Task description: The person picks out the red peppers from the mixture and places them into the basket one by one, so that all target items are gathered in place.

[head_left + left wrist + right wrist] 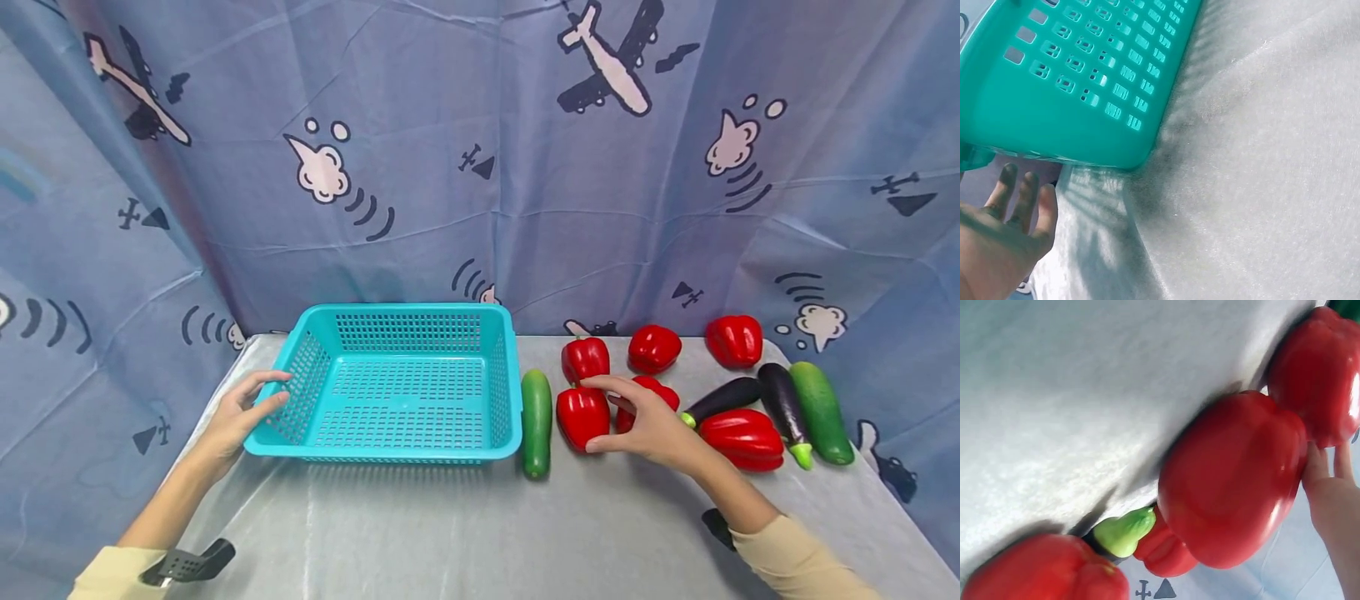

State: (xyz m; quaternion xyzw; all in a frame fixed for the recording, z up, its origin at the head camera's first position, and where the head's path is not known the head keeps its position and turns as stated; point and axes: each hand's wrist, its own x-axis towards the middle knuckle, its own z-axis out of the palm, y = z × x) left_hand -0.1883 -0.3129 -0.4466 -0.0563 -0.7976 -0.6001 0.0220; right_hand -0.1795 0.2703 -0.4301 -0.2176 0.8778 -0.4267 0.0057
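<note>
In the head view, a turquoise slotted basket (405, 454) sits left of centre on the table. My left hand (232, 417) is at its left rim, thumb and index fingertips overlapping the edge; the left wrist view has relaxed, spread fingers (1046, 215) beside the basket's outer wall. Over on the right, my right hand (652, 429) grips a glossy red bell pepper (581, 421), thumb at its front and fingers curving round the back. Another red bell pepper (1235, 481) lies close by, partly hidden under that hand in the head view.
A cucumber (536, 425) lies between basket and peppers. Behind and right are several more red peppers (654, 348), two eggplants (782, 400) and a thick green cucumber (821, 412). An airplane-print curtain (420, 167) hangs behind the table.
</note>
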